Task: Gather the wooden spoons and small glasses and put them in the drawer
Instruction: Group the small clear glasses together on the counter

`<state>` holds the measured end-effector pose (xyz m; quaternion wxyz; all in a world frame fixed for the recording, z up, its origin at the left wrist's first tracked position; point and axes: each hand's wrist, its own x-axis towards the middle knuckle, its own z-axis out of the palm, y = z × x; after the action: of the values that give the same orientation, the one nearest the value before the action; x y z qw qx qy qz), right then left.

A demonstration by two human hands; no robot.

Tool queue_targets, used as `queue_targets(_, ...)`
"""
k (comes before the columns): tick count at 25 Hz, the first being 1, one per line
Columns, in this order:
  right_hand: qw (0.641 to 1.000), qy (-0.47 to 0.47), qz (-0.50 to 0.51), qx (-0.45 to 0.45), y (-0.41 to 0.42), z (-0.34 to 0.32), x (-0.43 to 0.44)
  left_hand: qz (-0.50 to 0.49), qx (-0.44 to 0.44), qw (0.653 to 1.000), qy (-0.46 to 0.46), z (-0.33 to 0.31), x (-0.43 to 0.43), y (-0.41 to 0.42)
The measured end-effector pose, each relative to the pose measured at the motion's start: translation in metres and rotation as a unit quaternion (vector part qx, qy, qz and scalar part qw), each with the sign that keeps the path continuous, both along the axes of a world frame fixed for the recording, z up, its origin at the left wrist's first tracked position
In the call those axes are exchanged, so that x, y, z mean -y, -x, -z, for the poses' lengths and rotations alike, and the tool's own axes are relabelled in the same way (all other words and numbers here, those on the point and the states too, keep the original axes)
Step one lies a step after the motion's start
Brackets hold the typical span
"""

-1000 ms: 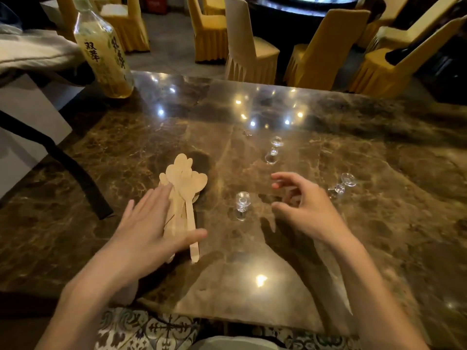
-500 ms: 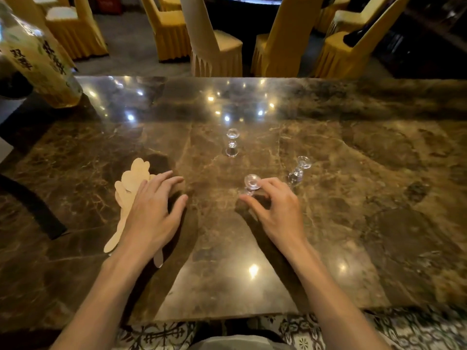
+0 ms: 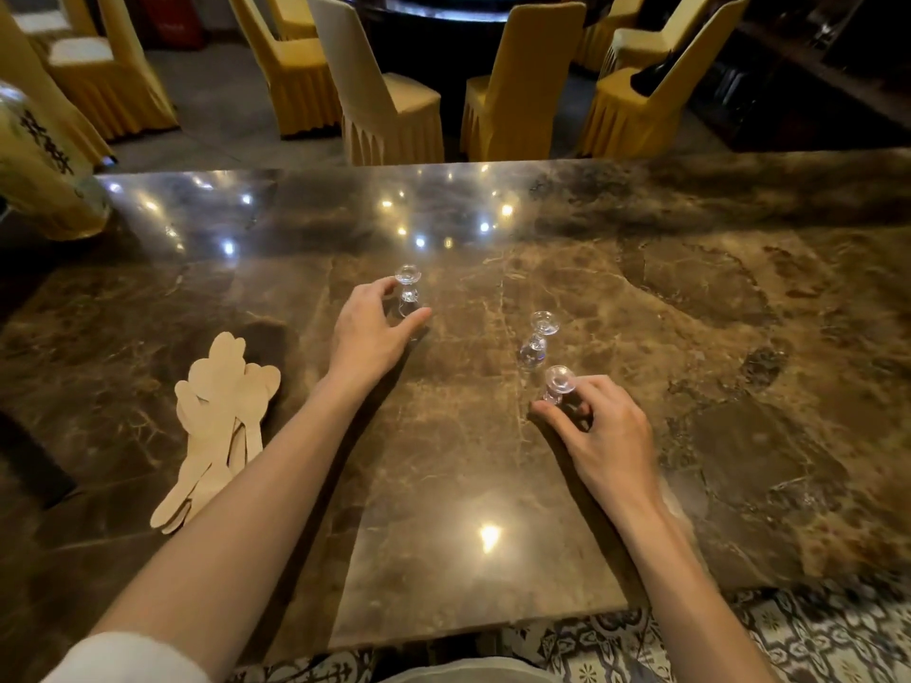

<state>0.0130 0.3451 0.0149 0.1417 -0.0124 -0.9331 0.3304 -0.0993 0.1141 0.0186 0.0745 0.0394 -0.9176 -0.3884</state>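
While spoons [image 3: 222, 421] lie aside, each hand, left [image 3: 367, 332] and right [image 3: 609, 438], around a small glass

A polished brown marble table [image 3: 641, 298], veined and spotted with reflected ceiling lights, is seen from above. A fanned pile of wooden spoons [image 3: 217, 426] is laid flat near its left edge, and a labelled bottle [image 3: 42, 175] is stood at the far left corner. Three small glasses are set upside down toward the middle: one farther back [image 3: 408, 288], one right of centre [image 3: 537, 340], and one just in front of that [image 3: 558, 384].
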Motion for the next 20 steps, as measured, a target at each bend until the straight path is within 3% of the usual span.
queue_targets(4, 0.994, 0.060, -0.051, 0.074, -0.004, -0.009, -0.019, -0.041, -0.044, 0.997, 0.047, 0.007, -0.004, 0.009)
queue_targets(8, 0.979, 0.197, -0.015, 0.057, 0.011, -0.023, -0.056, 0.005, -0.079, 0.997, -0.015, 0.000, -0.015, -0.003)
queue_targets(15, 0.992, 0.061, -0.091, 0.062, 0.062, -0.010, -0.037, 0.212, -0.124, 0.969, -0.001, -0.012, -0.053, -0.065)
queue_targets(20, 0.990, 0.033, -0.114, 0.071, 0.070, -0.002, -0.021, 0.230, -0.093, 0.969, 0.002, -0.002, -0.060, -0.083)
